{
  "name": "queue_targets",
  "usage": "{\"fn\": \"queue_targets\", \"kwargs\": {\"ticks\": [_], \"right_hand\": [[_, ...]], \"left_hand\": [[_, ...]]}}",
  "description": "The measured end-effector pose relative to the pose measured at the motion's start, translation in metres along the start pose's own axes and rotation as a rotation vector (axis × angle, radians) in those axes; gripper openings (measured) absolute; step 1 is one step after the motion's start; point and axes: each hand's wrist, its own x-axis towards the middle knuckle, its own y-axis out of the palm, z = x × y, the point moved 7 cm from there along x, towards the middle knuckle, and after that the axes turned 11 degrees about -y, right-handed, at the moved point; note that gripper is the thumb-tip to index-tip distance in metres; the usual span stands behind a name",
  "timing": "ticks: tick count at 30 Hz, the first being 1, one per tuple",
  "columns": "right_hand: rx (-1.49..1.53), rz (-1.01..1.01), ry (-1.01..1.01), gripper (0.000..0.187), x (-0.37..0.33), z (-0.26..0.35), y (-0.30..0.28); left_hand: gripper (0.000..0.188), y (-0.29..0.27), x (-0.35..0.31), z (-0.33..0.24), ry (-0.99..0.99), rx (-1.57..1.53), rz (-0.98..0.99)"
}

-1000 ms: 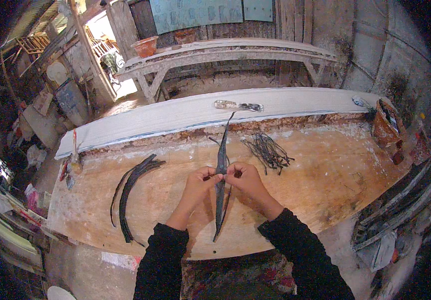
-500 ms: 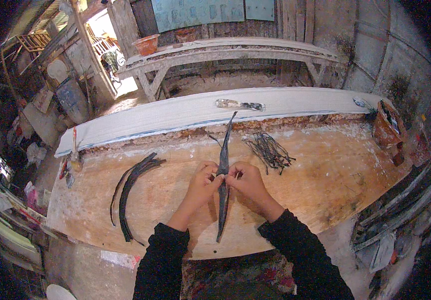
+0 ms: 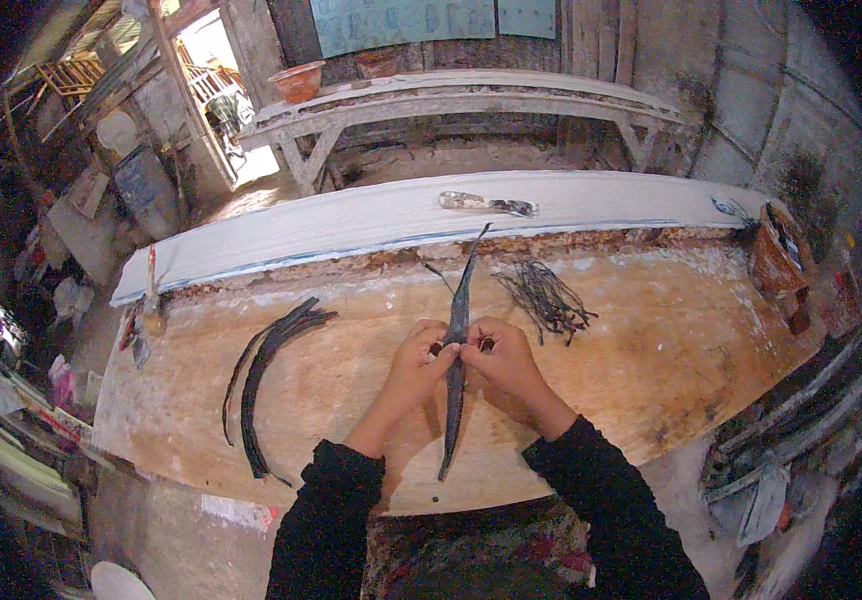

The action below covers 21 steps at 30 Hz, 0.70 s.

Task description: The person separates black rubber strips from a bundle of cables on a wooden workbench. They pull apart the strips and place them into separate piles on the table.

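A long black strip [image 3: 462,290], wide in the middle and tapering to both ends, stands away from me above the wooden tabletop. My left hand [image 3: 419,365] pinches its middle from the left side. From the other side my right hand [image 3: 506,360] grips the same spot, with the thumbs nearly touching. What the fingertips do between them is partly hidden. Left of my hands lies a curved bundle of black strips [image 3: 259,385]. Beyond my right hand sits a loose heap of thin black ties [image 3: 548,303], one short piece lying apart from it.
The wooden tabletop [image 3: 651,350] has a white raised board [image 3: 351,232] along its far side, with a stained knife-like tool [image 3: 489,205] on it. A brush [image 3: 152,300] stands at the left, a clay pot [image 3: 779,255] at the right. Behind is a bench [image 3: 491,103] with a clay bowl [image 3: 296,82].
Both hands and the strip appear slightly farther right, and the view has shifted a little. The strip's middle is still pinched between both hands.
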Motion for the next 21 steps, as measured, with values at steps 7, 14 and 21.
{"fn": "queue_targets", "kwargs": {"ticks": [7,14,21], "right_hand": [[0.116,-0.017,0.054,0.016,-0.001,-0.009,0.004],[0.340,0.046,0.185,0.012,-0.001,-0.009,0.007],[0.369,0.103,0.230,0.008,-0.001,0.003,0.008]], "left_hand": [[0.014,0.003,-0.006,0.002,-0.337,-0.266,0.064],[0.014,0.008,-0.009,0.007,-0.450,-0.552,0.119],[0.013,0.003,-0.008,0.002,-0.445,-0.635,0.143]]}}
